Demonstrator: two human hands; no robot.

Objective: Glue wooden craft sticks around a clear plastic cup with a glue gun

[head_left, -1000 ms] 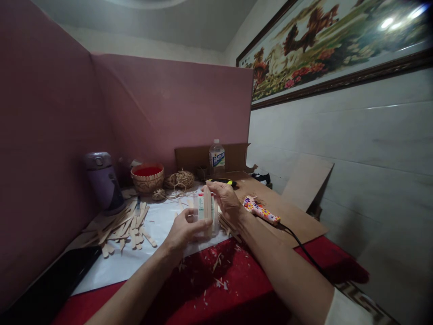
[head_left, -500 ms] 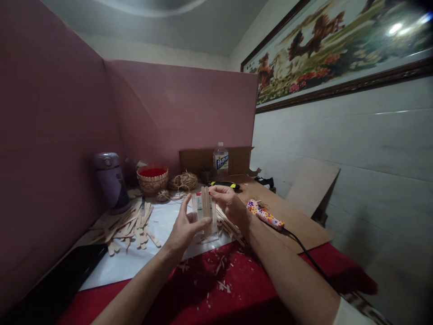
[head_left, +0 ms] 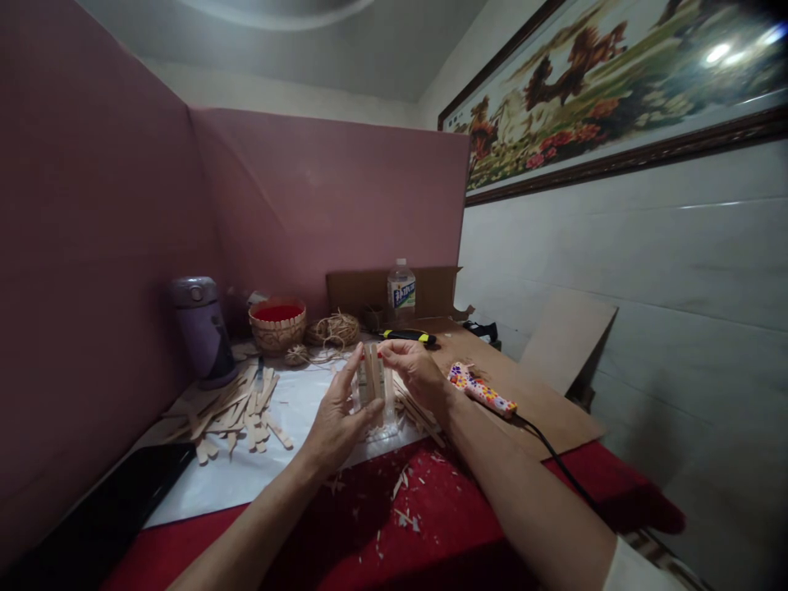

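A clear plastic container (head_left: 389, 414) with a printed label and red at its top stands upright in front of me. Wooden craft sticks (head_left: 372, 371) stand side by side against its near face. My left hand (head_left: 340, 409) is closed round the container's left side, its thumb across the lower part of the sticks. At the top right, my right hand (head_left: 414, 371) has its fingers pinched together at the upper end of a stick; its fingertips are partly hidden. Loose craft sticks (head_left: 419, 410) lie beside the container, under my right wrist.
A pile of craft sticks (head_left: 237, 410) lies on the white sheet (head_left: 203, 491) at left. Behind are a purple flask (head_left: 203, 336), a basket (head_left: 277, 328), twine (head_left: 336, 328), a bottle (head_left: 401, 295) and a yellow-black cutter (head_left: 406, 336). A floral glue gun (head_left: 483, 392) lies on cardboard (head_left: 542, 431).
My left fingers have come in against the container's upper left, beside the sticks. The sticks have tilted slightly and stand a little lower. My right hand stays near their top.
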